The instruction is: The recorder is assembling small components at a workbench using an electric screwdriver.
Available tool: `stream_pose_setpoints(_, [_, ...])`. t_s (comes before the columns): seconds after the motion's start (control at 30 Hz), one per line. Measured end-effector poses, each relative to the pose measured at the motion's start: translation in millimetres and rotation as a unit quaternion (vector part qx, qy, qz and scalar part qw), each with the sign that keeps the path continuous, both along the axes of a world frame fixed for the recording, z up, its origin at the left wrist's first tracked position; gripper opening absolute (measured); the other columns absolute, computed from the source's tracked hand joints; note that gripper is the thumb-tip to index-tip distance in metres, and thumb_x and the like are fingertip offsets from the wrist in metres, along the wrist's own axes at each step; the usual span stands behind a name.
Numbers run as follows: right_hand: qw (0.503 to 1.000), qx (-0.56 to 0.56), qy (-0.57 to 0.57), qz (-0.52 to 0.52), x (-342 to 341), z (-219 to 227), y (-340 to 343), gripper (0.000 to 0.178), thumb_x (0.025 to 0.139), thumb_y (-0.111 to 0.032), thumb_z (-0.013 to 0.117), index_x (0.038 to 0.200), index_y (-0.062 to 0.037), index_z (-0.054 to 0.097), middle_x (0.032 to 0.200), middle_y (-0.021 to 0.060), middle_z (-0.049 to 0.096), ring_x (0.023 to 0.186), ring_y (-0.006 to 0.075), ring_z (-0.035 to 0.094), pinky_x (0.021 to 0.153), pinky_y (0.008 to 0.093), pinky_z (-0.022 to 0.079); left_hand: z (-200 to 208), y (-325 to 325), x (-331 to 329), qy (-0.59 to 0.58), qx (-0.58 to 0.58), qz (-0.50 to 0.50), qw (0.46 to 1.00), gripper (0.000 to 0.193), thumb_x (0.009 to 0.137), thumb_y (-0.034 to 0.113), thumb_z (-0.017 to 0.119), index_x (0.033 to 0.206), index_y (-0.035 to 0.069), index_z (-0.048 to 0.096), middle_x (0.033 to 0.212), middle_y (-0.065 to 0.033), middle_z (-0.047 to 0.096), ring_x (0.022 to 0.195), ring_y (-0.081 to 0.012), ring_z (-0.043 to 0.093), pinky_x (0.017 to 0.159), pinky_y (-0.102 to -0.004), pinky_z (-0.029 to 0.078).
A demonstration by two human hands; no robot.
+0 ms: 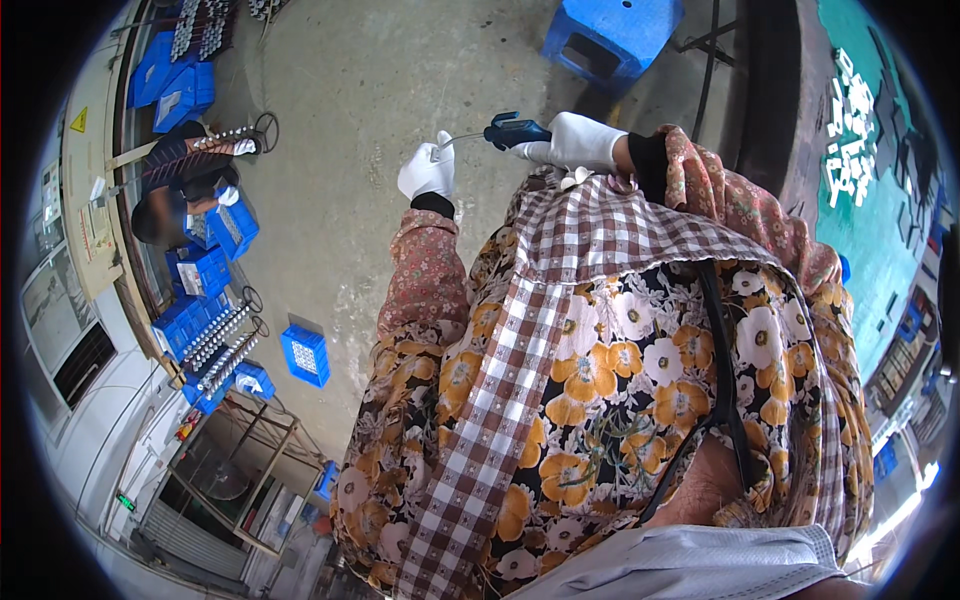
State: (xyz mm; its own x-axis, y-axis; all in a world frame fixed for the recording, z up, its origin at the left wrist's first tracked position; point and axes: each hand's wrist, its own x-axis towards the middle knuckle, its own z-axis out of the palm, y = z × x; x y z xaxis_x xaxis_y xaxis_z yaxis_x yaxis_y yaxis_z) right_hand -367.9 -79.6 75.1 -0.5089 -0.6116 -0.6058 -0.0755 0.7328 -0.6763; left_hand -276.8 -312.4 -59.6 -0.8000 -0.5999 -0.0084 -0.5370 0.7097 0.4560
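My right hand [583, 142], in a white glove, is closed round the blue grip of a dark hand tool [516, 132]. From its black head a thin metal shaft reaches left to my other hand; I cannot make out the tool's exact kind. My left hand [426, 174], also white-gloved, has its fingers drawn together at the far end of that shaft. What those fingers pinch is too small to tell. Both hands are in front of my checked brown-and-white apron [610, 232], above the grey floor.
A blue plastic stool [622, 28] stands ahead. At the left, another person [180, 180] bends among blue crates [203, 270] and racks of small metal parts. A lone blue crate [305, 355] sits on the floor. White pieces [850, 130] lie on a green surface at the right.
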Motion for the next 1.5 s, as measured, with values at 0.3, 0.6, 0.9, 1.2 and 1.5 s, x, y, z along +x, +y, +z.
stream_pose_setpoints(0.3, [1.000,-0.007,0.005,-0.021,-2,0,2,0.053,0.083,-0.052,0.060,0.076,-0.0011,0.070,0.059,0.0118,0.059,0.052,0.0191,0.053,0.057,0.0346,0.043,11,-7,-13,0.056,-0.017,-0.038,0.998,0.046,0.079,0.049,0.060,0.054,0.011,0.057,0.049,-0.0088,0.054,0.045,-0.0266,0.054,0.047,-0.0360,0.042])
stream_pose_setpoints(0.6, [0.999,-0.012,0.014,-0.046,-2,11,6,0.055,0.084,-0.052,0.059,0.072,0.0015,0.067,0.056,0.0095,0.057,0.048,0.0170,0.051,0.051,0.0338,0.042,16,-13,-21,0.110,-0.114,-0.116,0.980,0.047,0.080,0.045,0.061,0.048,0.013,0.051,0.045,-0.0085,0.050,0.041,-0.0271,0.050,0.043,-0.0379,0.040])
stream_pose_setpoints(0.9, [0.997,-0.038,0.009,-0.070,3,19,12,0.059,0.082,-0.052,0.061,0.072,0.0053,0.064,0.055,0.0147,0.055,0.047,0.0196,0.048,0.052,0.0356,0.042,21,-18,-37,0.176,-0.159,-0.159,0.958,0.043,0.077,0.040,0.067,0.047,0.014,0.050,0.043,-0.0067,0.046,0.039,-0.0255,0.048,0.040,-0.0369,0.038])
stream_pose_setpoints(1.2, [0.990,-0.056,0.010,-0.130,7,28,18,0.058,0.082,-0.051,0.061,0.071,0.0057,0.063,0.054,0.0118,0.054,0.048,0.0157,0.048,0.052,0.0347,0.041,37,-18,-59,0.204,-0.123,-0.209,0.948,0.042,0.077,0.036,0.069,0.046,0.014,0.050,0.043,-0.0064,0.047,0.039,-0.0257,0.048,0.041,-0.0371,0.038])
stream_pose_setpoints(1.5, [0.978,-0.079,-0.014,-0.191,18,49,34,0.056,0.083,-0.049,0.063,0.072,0.0058,0.063,0.052,0.0093,0.051,0.049,0.0136,0.050,0.051,0.0343,0.041,58,1,-87,0.274,-0.082,-0.262,0.922,0.040,0.075,0.033,0.071,0.047,0.014,0.051,0.045,-0.0073,0.049,0.042,-0.0266,0.048,0.043,-0.0364,0.039])
